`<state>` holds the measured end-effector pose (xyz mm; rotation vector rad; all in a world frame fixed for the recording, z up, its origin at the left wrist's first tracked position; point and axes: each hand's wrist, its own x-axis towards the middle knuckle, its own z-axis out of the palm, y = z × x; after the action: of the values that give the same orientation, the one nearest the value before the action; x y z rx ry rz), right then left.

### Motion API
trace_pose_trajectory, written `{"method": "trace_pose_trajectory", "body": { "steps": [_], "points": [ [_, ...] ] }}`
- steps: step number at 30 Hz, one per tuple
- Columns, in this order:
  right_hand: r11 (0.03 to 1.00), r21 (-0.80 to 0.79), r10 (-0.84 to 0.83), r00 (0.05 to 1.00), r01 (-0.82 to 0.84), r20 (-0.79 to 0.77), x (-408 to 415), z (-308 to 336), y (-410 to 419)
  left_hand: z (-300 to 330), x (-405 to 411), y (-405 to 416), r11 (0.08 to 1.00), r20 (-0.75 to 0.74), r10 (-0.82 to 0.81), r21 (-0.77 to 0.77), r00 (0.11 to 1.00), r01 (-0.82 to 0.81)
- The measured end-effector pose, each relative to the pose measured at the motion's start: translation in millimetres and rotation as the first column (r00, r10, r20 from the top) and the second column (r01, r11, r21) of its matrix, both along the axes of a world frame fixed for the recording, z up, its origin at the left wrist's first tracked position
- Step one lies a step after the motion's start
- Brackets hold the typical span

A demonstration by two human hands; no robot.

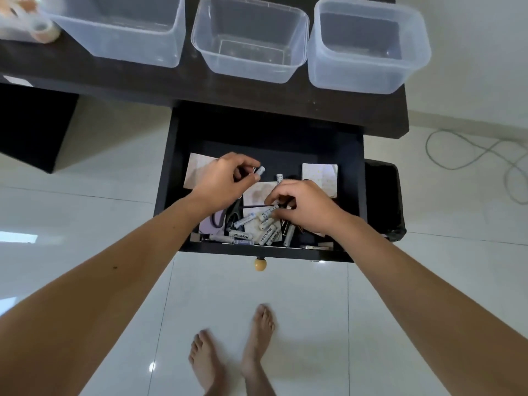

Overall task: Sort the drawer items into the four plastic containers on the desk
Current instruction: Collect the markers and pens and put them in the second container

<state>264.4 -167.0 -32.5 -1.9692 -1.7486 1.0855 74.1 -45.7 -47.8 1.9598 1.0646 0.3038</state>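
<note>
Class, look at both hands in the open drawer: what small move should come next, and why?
Probably lift the left hand and drop its pinched battery into the empty middle container. The right hand is gripping another battery from the loose pile.

Containers [251, 38]: 3 clear plastic tubs fully in view on desk; 4th only partly in frame, top left.
Tape rolls [43, 30]: 1 sure, more blurred behind, can't count.
Batteries [267, 234]: approx. 8 white ones loose in drawer, pile overlaps so not exact; plus 1 in left hand, 1 in right.
Notepads [320, 175]: 4 pale squares.
Scissors [234, 214]: 1 pr.
Hands [225, 178]: 2.
</note>
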Motion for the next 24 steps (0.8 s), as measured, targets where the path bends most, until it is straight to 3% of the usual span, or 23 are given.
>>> {"method": "trace_pose_trajectory", "body": {
  "steps": [13, 19, 24],
  "points": [
    [0.988, -0.036, 0.151, 0.987, -0.149, 0.058, -1.7, -17.1, 5.4, -19.9, 11.1, 6.7, 0.966, -0.185, -0.127, 0.199, 0.974, 0.164],
    [0.995, -0.006, 0.097, 0.993, -0.097, 0.072, 2.7, -12.8, 0.3, -9.6, 0.6, 4.1, 0.972, -0.067, -0.227, 0.040, 0.972, 0.230],
    [0.999, 0.046, -0.001, 0.999, -0.001, 0.050, 12.8, -4.8, -5.7, 3.7, -16.3, -1.0, 0.969, -0.086, -0.244, -0.070, 0.966, 0.239]
  ]
}}
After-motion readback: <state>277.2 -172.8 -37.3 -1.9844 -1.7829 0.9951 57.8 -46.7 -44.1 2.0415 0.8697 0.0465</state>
